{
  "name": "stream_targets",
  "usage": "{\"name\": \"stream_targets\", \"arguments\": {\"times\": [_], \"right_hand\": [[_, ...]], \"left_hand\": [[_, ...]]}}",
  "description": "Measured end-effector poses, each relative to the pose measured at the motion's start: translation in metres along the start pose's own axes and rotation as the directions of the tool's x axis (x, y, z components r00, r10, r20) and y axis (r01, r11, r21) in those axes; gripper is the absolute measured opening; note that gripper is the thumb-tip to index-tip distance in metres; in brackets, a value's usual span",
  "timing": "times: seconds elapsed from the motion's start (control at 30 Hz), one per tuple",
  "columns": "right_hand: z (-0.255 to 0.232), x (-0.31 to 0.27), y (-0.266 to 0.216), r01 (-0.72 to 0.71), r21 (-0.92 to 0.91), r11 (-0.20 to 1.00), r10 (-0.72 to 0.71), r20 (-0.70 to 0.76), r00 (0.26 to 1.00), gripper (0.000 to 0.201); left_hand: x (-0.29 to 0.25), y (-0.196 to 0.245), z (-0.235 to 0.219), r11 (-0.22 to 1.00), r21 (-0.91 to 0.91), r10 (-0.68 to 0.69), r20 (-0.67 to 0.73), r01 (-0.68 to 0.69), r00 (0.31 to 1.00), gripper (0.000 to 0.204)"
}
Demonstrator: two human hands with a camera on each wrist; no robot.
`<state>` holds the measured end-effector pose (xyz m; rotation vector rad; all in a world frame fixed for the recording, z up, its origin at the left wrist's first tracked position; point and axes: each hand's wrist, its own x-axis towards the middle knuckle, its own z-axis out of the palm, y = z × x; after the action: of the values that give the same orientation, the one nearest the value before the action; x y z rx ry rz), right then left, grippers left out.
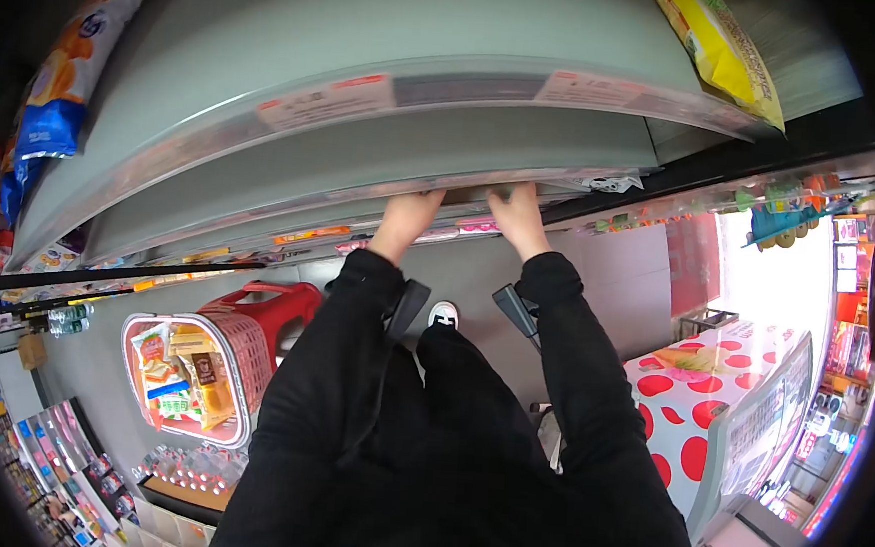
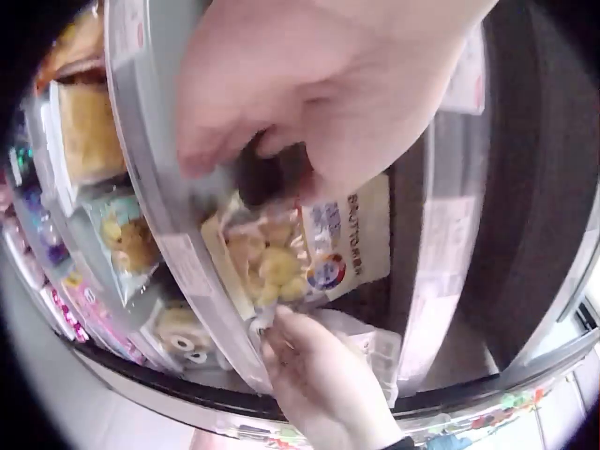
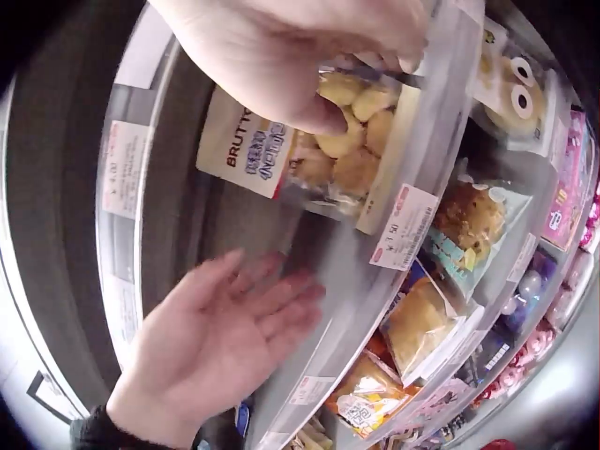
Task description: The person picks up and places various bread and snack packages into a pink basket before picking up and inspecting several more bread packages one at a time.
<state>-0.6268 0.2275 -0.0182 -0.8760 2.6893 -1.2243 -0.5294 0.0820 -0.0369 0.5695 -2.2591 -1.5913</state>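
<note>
Both hands reach into a low shelf. A bag of small round cookies, clear with a pale printed label, lies on that shelf near its front edge. My right hand grips one end of the bag. In the right wrist view its thumb lies over the cookies. My left hand hovers beside the other end, fingers spread and loosely bent, holding nothing. In the left wrist view the cookie bag shows below the left hand, and the right hand is at its near corner.
A red-and-white shopping basket with packaged foods stands at the left. Price-tagged shelf edges run above the hands. Other packaged breads fill the neighbouring shelf. A red-dotted white freezer stands at the right.
</note>
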Motion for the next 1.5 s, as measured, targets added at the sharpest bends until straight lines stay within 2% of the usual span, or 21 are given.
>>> {"name": "stream_targets", "arguments": {"times": [0.07, 0.2, 0.3, 0.37, 0.43, 0.5, 0.57, 0.6, 0.67, 0.73, 0.8, 0.83, 0.87, 0.9, 0.93, 1.07, 1.17, 1.27, 1.33, 1.4, 1.5], "right_hand": [[-0.005, 0.008, -0.005, -0.094, 0.196, 0.976, 0.062, 0.163, 0.985, 0.045], [0.01, 0.014, 0.012, -0.122, 0.345, 0.931, 0.095, 0.095, 0.991, 0.03], [0.004, 0.012, 0.005, -0.093, 0.312, 0.945, 0.056, 0.125, 0.991, 0.033], [-0.006, 0.01, -0.01, -0.118, 0.304, 0.945, 0.06, 0.195, 0.979, 0.034], [-0.005, 0.002, -0.02, -0.141, 0.291, 0.946, 0.06, 0.27, 0.961, 0.036], [0.004, -0.008, -0.03, 0.096, 0.135, 0.986, -0.111, 0.109, 0.988, 0.046], [-0.002, -0.021, -0.048, 0.108, 0.149, 0.983, -0.13, 0.147, 0.981, 0.052], [-0.005, -0.027, -0.061, 0.115, 0.159, 0.981, -0.143, 0.177, 0.974, 0.058], [-0.006, -0.04, -0.072, 0.121, 0.181, 0.976, -0.167, 0.269, 0.949, 0.063], [-0.002, -0.06, -0.079, 0.202, 0.178, 0.963, -0.232, 0.164, 0.959, 0.061], [-0.003, -0.077, -0.086, 0.149, 0.251, 0.957, -0.213, 0.253, 0.944, 0.063], [-0.003, -0.086, -0.089, 0.161, 0.217, 0.963, -0.222, 0.293, 0.93, 0.063], [-0.004, -0.094, -0.094, 0.142, 0.212, 0.967, -0.213, 0.36, 0.909, 0.064], [-0.004, -0.101, -0.1, 0.132, 0.199, 0.971, -0.206, 0.418, 0.885, 0.064], [-0.002, -0.11, -0.107, 0.122, 0.185, 0.975, -0.198, 0.481, 0.854, 0.065], [0.015, -0.137, -0.151, 0.132, 0.233, 0.963, -0.254, 0.632, 0.733, 0.066], [0.045, -0.162, -0.192, 0.208, 0.302, 0.93, -0.366, 0.734, 0.572, 0.069], [0.086, -0.186, -0.234, 0.283, 0.424, 0.86, -0.51, 0.722, 0.468, 0.07], [0.117, -0.206, -0.26, 0.264, 0.487, 0.833, -0.554, 0.735, 0.391, 0.068], [0.145, -0.227, -0.284, 0.178, 0.545, 0.819, -0.572, 0.759, 0.309, 0.071], [0.194, -0.266, -0.304, -0.028, 0.561, 0.827, -0.544, 0.813, 0.209, 0.066]], "left_hand": [[0.017, 0.002, 0.016, 0.918, 0.379, 0.127, 0.0, -0.118, 0.992, 0.027], [0.018, 0.008, 0.031, 0.977, 0.211, 0.018, -0.049, -0.007, 0.999, 0.024], [0.021, 0.01, 0.024, 0.996, 0.085, 0.026, -0.104, -0.017, 0.994, 0.023], [0.021, 0.005, 0.015, 0.95, 0.267, 0.187, -0.083, -0.159, 0.979, 0.023], [0.019, -0.003, 0.0, 0.893, 0.408, 0.233, -0.054, -0.192, 0.971, 0.022], [0.01, 0.009, -0.012, 0.814, 0.54, 0.271, -0.023, -0.216, 0.962, 0.022], [-0.013, 0.026, -0.027, 0.999, 0.04, -0.015, -0.06, 0.017, 0.998, 0.022], [-0.025, 0.032, -0.03, 0.999, 0.045, -0.022, -0.075, 0.025, 0.997, 0.022], [-0.049, 0.038, -0.033, 0.923, -0.353, -0.226, -0.177, 0.152, 0.958, 0.022], [-0.077, 0.027, -0.037, 0.941, -0.28, -0.253, -0.203, 0.191, 0.946, 0.029], [-0.103, 0.035, -0.041, 0.862, -0.477, -0.265, -0.135, 0.171, 0.955, 0.033], [-0.117, 0.033, -0.046, 0.903, -0.387, -0.251, -0.122, 0.187, 0.96, 0.037], [-0.13, 0.031, -0.054, 0.936, -0.289, -0.241, -0.112, 0.201, 0.964, 0.041], [-0.143, 0.04, -0.059, 0.894, -0.426, -0.222, -0.149, 0.14, 0.964, 0.047], [-0.157, 0.047, -0.072, 0.865, -0.463, -0.266, -0.101, 0.192, 0.959, 0.052], [-0.218, 0.047, -0.116, 0.883, -0.434, -0.287, -0.205, 0.175, 0.936, 0.052], [-0.269, 0.025, -0.151, 0.887, -0.442, -0.309, -0.346, 0.136, 0.886, 0.055], [-0.325, 0.009, -0.196, 0.948, -0.19, -0.319, -0.528, 0.256, 0.787, 0.055], [-0.365, -0.005, -0.221, 0.881, -0.321, -0.472, -0.592, 0.347, 0.653, 0.057], [-0.388, 0.002, -0.252, 0.819, -0.461, -0.569, -0.575, 0.342, 0.587, 0.057], [-0.426, -0.013, -0.291, 0.787, -0.336, -0.605, -0.586, 0.517, 0.54, 0.056]]}}
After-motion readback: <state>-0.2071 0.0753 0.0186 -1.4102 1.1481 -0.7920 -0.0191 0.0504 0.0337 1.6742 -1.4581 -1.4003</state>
